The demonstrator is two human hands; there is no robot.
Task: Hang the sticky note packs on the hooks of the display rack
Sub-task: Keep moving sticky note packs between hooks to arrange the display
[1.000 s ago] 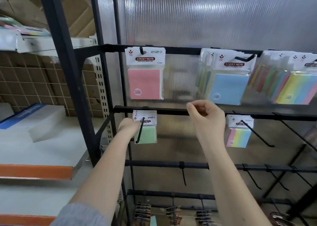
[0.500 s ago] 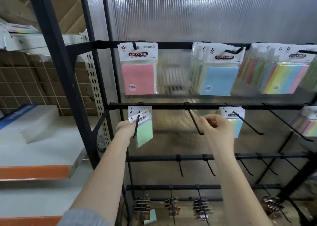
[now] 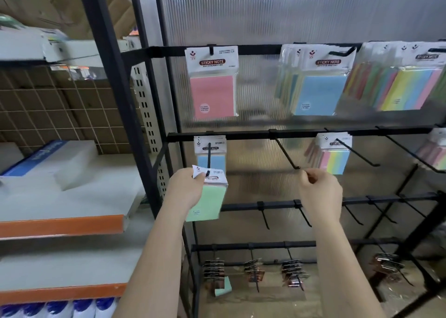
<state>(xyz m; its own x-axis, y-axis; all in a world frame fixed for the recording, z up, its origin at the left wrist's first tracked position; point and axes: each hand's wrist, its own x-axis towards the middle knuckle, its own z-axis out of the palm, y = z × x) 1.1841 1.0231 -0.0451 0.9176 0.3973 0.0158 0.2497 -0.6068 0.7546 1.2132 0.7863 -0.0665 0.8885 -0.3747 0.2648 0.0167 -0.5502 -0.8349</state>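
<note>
The left hand [image 3: 187, 192] grips a green sticky note pack [image 3: 208, 200] by its white header card, fingers curled round the card's top left corner, and holds it tilted at the front tip of a black hook [image 3: 209, 157] on the second bar [image 3: 246, 136] of the display rack. The hook tip meets the card near its hang hole. Further back on that hook hangs a blue sticky note pack [image 3: 210, 159]. The right hand [image 3: 319, 192] has its fingers curled, thumb and forefinger pinching together just beside the tip of the neighbouring bare hook [image 3: 284, 152]; whether they actually touch the tip cannot be told. A striped pastel pack [image 3: 334, 158] hangs on the next hook to the right. On the top bar hang a pink pack [image 3: 212, 95], a light blue pack [image 3: 322, 93] and a rainbow pack [image 3: 410, 88]. An orange-edged shelf [image 3: 62, 226] stands to the left.
</note>
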